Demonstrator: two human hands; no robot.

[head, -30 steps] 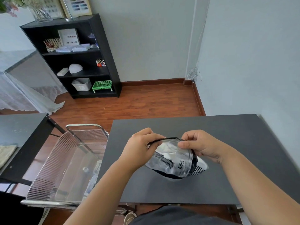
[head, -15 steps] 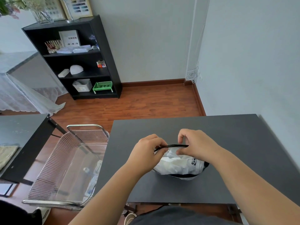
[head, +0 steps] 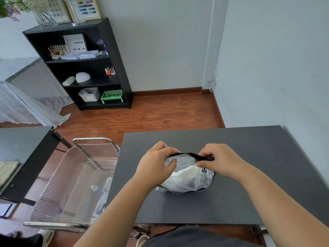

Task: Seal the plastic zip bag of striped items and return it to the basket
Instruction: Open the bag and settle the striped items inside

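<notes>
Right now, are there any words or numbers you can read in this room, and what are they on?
None can be read.
Small black label on the clear plastic zip bag: too blurred to read.
Framed colour chart on top of the black bookshelf: print too small.
White card on the upper shelf: too small.
White bin on the bottom shelf: its mark is too small.

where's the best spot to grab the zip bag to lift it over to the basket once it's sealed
Probably the black zip strip along the top of the zip bag, coming from above. The bag sits bulging on the table with that strip uppermost, flat and stiffer than the slippery body. The left hand and right hand already pinch its ends; one grip mid-strip should carry it to the basket.
</notes>
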